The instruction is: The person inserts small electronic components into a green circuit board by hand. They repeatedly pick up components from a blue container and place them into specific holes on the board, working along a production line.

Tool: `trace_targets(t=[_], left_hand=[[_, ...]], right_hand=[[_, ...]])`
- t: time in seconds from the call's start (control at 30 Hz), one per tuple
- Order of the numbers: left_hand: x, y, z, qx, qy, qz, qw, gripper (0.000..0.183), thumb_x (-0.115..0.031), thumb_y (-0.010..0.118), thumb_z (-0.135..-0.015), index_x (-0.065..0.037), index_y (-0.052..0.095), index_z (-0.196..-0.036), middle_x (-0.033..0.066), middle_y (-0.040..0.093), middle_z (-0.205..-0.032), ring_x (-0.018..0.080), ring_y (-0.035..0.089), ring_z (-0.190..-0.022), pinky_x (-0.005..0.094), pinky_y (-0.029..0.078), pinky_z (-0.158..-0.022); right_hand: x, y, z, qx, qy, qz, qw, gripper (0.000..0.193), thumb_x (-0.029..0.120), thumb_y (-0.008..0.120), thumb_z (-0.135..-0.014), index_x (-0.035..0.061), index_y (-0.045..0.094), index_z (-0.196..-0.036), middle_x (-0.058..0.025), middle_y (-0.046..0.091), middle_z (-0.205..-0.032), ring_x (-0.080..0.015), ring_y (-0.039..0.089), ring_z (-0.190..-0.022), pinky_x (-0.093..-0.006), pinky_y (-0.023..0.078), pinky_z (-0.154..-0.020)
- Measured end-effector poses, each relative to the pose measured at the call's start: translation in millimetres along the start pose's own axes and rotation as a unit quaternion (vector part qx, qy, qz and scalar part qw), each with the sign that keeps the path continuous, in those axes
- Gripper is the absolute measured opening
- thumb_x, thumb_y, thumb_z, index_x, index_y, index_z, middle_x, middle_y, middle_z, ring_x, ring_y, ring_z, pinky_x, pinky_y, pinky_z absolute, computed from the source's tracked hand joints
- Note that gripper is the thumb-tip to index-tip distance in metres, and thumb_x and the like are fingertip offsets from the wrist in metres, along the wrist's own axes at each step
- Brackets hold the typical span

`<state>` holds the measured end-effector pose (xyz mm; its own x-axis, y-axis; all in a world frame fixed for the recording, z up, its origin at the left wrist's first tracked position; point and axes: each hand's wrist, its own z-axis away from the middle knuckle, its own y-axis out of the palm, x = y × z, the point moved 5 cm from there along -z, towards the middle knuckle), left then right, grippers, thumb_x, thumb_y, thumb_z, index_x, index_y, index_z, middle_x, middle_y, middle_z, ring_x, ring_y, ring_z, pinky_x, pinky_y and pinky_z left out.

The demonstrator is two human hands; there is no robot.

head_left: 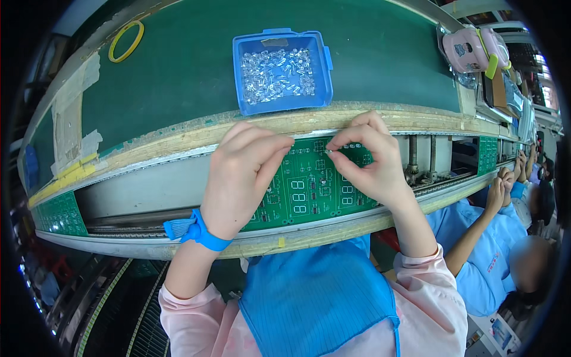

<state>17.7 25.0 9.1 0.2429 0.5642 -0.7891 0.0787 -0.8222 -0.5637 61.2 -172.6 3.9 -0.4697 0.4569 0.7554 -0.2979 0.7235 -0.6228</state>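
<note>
Looking past the blue apron (pixel 318 297), I find my left hand (pixel 238 172) over the green board (pixel 304 185), its fingertips pinched together; whether they grip anything, I cannot tell. My right hand (pixel 370 156) pinches a tiny shiny part (pixel 328 151) above it. The board lies in the track (pixel 131 233) along the near edge of the desk (pixel 178 71). Beyond, a blue tray (pixel 285 109) of clear parts (pixel 267 74) sits on the desk, a yellow ring (pixel 141 37) to its left.

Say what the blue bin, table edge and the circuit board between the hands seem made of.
Blue bin: likely smooth plastic, evenly coloured with moulded tabs. Table edge: seemingly rough wood, tan and worn. Circuit board: probably coated fibreglass, smooth green with white printed outlines.
</note>
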Motion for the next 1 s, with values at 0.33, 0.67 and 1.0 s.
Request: trace_targets(t=[0.33,0.67,1.0], left_hand=[[11.2,11.2,20.0,0.002,0.002,0.026,1.0,0.02,0.006,0.072,-0.076,0.001,0.074,-0.095,0.0095,0.068,-0.09,0.0278,0.063,-0.088,0.0377,0.052,-0.076],[11.7,11.1,21.0,-0.004,-0.002,0.03,1.0,0.022,0.008,0.071,-0.075,0.001,0.073,-0.095,0.0097,0.068,-0.091,0.0278,0.063,-0.089,0.0381,0.052,-0.076],[12.7,13.3,21.4,-0.006,0.007,0.032,0.999,0.021,0.007,0.071,-0.075,0.001,0.073,-0.095,0.0099,0.067,-0.09,0.0283,0.063,-0.087,0.0386,0.052,-0.076]], right_hand=[[-0.9,22.0,-3.4,0.003,-0.029,0.037,0.999,0.021,-0.001,0.076,-0.069,0.0073,0.064,-0.085,-0.0052,0.062,-0.081,-0.025,0.059,-0.087,-0.0379,0.047,-0.076],[-1.0,25.9,-4.8,0.007,-0.034,0.042,0.998,0.023,-0.001,0.076,-0.069,0.0075,0.062,-0.085,-0.003,0.064,-0.08,-0.0244,0.058,-0.088,-0.0389,0.046,-0.08],[-2.0,24.4,-6.3,0.009,-0.019,0.007,1.0,0.021,-0.002,0.075,-0.07,0.008,0.062,-0.084,-0.0028,0.062,-0.084,-0.0242,0.057,-0.088,-0.0383,0.045,-0.08]])
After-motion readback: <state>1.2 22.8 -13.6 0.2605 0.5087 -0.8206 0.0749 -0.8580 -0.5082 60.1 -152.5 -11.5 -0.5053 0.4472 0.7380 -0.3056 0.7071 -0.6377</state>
